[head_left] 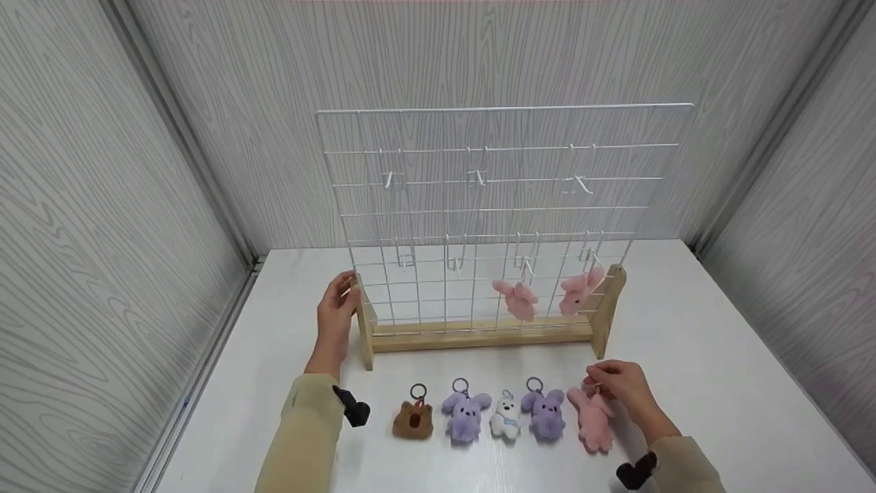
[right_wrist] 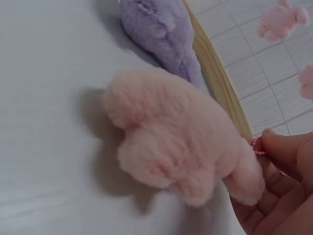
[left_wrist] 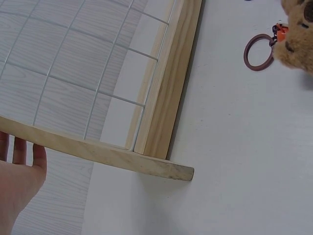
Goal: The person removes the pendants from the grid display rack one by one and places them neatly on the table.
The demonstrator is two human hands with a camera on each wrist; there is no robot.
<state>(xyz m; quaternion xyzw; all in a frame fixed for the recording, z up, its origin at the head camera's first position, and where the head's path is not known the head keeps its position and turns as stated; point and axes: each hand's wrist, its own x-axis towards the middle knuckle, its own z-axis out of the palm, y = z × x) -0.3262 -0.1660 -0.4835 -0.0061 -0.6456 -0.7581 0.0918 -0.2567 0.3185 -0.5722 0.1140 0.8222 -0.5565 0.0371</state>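
Observation:
My left hand (head_left: 335,311) holds the left wooden upright of a white wire grid display rack (head_left: 479,337); in the left wrist view its fingertips (left_wrist: 39,155) touch the wood. At the front right, my right hand (head_left: 624,385) pinches the pink bead chain (right_wrist: 257,147) of a pink plush bunny keychain (head_left: 594,423). In the right wrist view this bunny hangs tilted over the white table, its shadow beneath. Two pink plush keychains, one nearer the middle (head_left: 519,301) and one at the right (head_left: 578,293), hang from lower hooks of the rack.
Along the table front lie a brown plush keychain (head_left: 413,421), a purple bunny (head_left: 465,418), a small white plush (head_left: 506,419) and another purple bunny (head_left: 547,414). Several bare white hooks, such as the upper right hook (head_left: 582,183), stick out from the grid. Grey wood-grain panels surround the table.

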